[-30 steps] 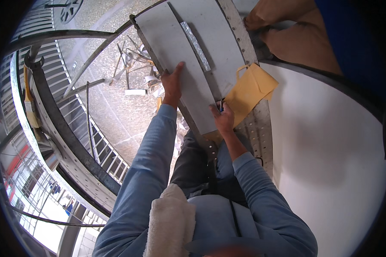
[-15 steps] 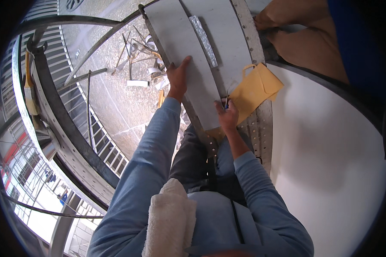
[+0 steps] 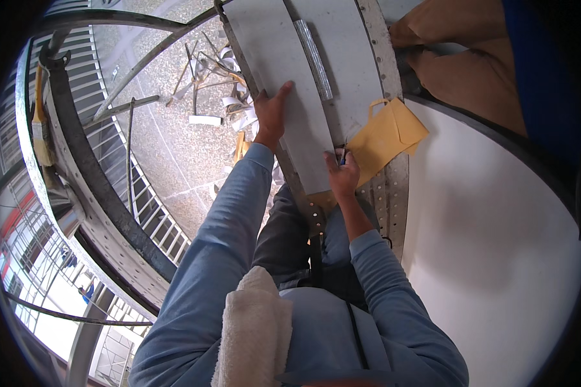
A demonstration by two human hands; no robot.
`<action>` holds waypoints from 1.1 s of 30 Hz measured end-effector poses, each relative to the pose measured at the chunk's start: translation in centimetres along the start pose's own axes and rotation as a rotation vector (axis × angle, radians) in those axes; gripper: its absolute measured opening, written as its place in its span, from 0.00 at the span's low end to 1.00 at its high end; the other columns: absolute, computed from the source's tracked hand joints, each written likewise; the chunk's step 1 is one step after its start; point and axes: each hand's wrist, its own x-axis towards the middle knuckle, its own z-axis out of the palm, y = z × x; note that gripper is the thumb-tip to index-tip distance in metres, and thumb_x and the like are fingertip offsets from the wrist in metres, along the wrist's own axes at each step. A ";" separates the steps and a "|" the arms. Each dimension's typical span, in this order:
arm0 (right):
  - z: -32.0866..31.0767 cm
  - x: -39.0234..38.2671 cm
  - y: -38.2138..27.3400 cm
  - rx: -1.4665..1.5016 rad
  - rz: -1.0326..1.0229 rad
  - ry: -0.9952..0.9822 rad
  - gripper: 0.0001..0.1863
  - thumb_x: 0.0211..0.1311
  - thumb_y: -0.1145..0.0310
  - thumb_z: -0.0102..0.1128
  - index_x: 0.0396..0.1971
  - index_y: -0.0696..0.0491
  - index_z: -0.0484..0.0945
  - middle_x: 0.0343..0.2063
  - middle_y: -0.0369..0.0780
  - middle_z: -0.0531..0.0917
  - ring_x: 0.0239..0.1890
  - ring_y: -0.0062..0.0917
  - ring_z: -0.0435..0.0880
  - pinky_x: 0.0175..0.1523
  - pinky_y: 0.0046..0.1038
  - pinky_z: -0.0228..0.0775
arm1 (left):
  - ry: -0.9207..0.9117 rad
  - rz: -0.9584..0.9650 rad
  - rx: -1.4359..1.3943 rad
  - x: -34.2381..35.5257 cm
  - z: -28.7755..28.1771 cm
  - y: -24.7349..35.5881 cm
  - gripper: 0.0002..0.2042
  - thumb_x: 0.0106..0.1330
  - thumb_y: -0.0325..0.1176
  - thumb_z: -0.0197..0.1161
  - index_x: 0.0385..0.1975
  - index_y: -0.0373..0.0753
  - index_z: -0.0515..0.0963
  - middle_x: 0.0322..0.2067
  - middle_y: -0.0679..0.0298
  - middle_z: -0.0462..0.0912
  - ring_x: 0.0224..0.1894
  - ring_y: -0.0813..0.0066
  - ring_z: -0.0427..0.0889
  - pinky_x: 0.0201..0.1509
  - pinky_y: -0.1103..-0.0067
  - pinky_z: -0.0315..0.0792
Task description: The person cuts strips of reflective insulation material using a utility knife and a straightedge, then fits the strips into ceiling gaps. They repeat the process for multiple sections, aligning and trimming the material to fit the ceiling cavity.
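Note:
A long light-grey strip [image 3: 303, 138] lies lengthwise on the perforated metal plank [image 3: 390, 77], over a wider grey sheet [image 3: 355, 64]. My left hand [image 3: 272, 117] clasps the strip's left edge, thumb on top and the other fingers partly hidden over the side. Close to the strip's near right corner, my right hand [image 3: 345, 174] is closed around a small blue-and-silver tool [image 3: 341, 157], mostly hidden by the fingers. A folded yellow sheet [image 3: 387, 138] lies just right of that hand. Farther up rests a narrow silvery bar [image 3: 314, 61] alongside the strip.
Scraps and offcuts [image 3: 229, 77] litter the floor below on the left. A curved metal rail [image 3: 110, 193] with a paintbrush [image 3: 42, 129] on it runs down the left side. Another person's brown-clothed legs [image 3: 458, 71] are at upper right, above a smooth white curved surface [image 3: 490, 213].
The view has shifted slightly. Both hands keep nearly the same places on the strip; the small tool in my right hand is angled a little differently.

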 end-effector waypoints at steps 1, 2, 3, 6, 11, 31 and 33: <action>0.0 0.0 0.1 -0.005 0.016 -0.001 0.19 0.57 0.55 0.75 0.36 0.55 0.81 0.30 0.46 0.87 0.33 0.45 0.87 0.39 0.40 0.76 | 0.002 0.011 0.021 0.0 0.1 0.0 0.32 0.57 0.43 0.79 0.54 0.22 0.78 0.48 0.49 0.86 0.45 0.62 0.86 0.51 0.71 0.79; 0.0 0.0 0.1 0.015 0.003 -0.009 0.19 0.57 0.55 0.75 0.36 0.54 0.81 0.30 0.46 0.86 0.33 0.45 0.87 0.39 0.40 0.76 | 0.005 0.019 0.044 -0.1 0.1 0.0 0.33 0.56 0.43 0.79 0.54 0.22 0.78 0.48 0.49 0.86 0.45 0.62 0.86 0.51 0.71 0.79; 0.0 0.0 0.2 0.025 0.010 -0.012 0.19 0.57 0.55 0.75 0.36 0.54 0.81 0.30 0.46 0.86 0.33 0.45 0.87 0.39 0.40 0.76 | 0.005 0.017 0.047 0.0 0.2 0.0 0.33 0.56 0.43 0.79 0.54 0.22 0.78 0.48 0.49 0.86 0.45 0.61 0.86 0.51 0.71 0.79; -0.2 0.0 0.1 0.015 -0.010 -0.004 0.19 0.56 0.54 0.75 0.36 0.54 0.81 0.29 0.46 0.86 0.33 0.44 0.87 0.39 0.40 0.76 | 0.009 0.009 0.049 0.0 0.3 0.0 0.32 0.57 0.42 0.79 0.54 0.22 0.78 0.48 0.49 0.86 0.45 0.60 0.86 0.51 0.70 0.79; -0.3 0.0 -0.3 0.014 0.029 -0.012 0.19 0.56 0.54 0.76 0.35 0.54 0.81 0.29 0.46 0.86 0.31 0.43 0.86 0.38 0.39 0.76 | 0.023 -0.011 0.048 0.0 0.5 0.0 0.31 0.57 0.41 0.78 0.54 0.23 0.78 0.47 0.49 0.86 0.46 0.60 0.86 0.52 0.70 0.79; -1.7 1.7 0.1 -0.018 0.052 -0.082 0.20 0.63 0.54 0.71 0.31 0.58 0.81 0.25 0.48 0.84 0.30 0.44 0.84 0.38 0.41 0.73 | 0.125 0.038 0.657 0.8 0.3 -0.6 0.40 0.54 0.61 0.74 0.46 0.21 0.82 0.45 0.39 0.86 0.49 0.45 0.86 0.57 0.63 0.77; -2.0 2.0 0.3 0.006 0.096 -0.106 0.21 0.63 0.53 0.71 0.31 0.59 0.81 0.25 0.48 0.84 0.29 0.44 0.83 0.38 0.41 0.73 | 0.131 0.023 0.724 0.8 0.5 -0.5 0.41 0.54 0.63 0.73 0.44 0.21 0.83 0.44 0.36 0.85 0.51 0.41 0.85 0.59 0.61 0.76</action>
